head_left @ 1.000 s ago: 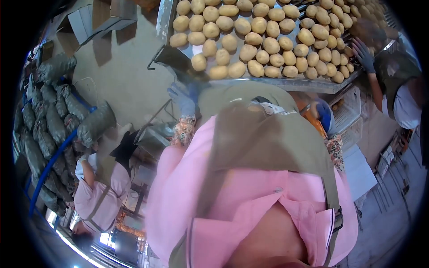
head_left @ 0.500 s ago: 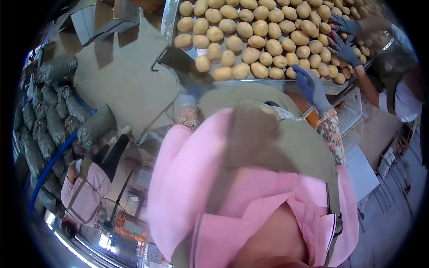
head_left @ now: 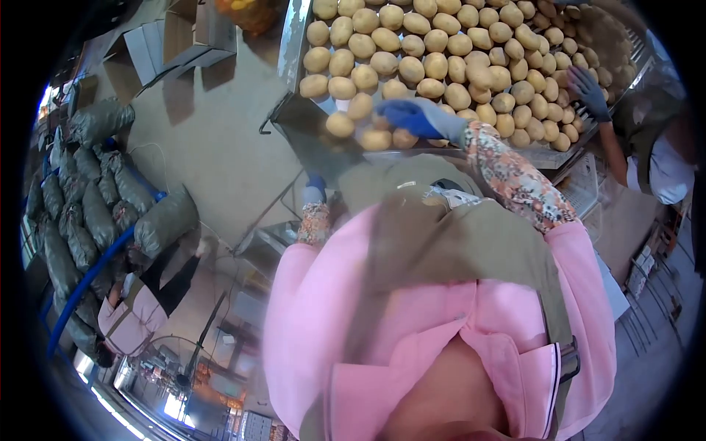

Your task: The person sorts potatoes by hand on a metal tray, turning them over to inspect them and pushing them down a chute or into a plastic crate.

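Steel table [head_left: 293, 44] fills the top of the view, covered with 1 layer of tan potatoes [head_left: 441, 66]. Grey sacks [head_left: 88, 206] are stacked on the floor far left, with a blue hose [head_left: 84, 275] across them. Cardboard boxes [head_left: 184, 37] sit on the floor left of the table. White crate [head_left: 588, 176] is below the table's right end. Co-worker in pink [head_left: 132, 323] is bent over at lower left. Second co-worker is at the right edge, gloved hand [head_left: 588, 87] on potatoes at the table's right side.

Right hand [head_left: 415, 117], in a blue glove and floral sleeve, reaches across to the table's near edge. Fingers point left, close together, lying on the front row. Motion blur, so cannot tell if they grip anything. Front potato [head_left: 376, 140] sits just under the glove, by the rim.

Left hand [head_left: 316, 187], also in a blue glove, hangs low beside the table's near-left corner, partly hidden behind the olive apron [head_left: 456, 250]. Cannot tell its finger spread.
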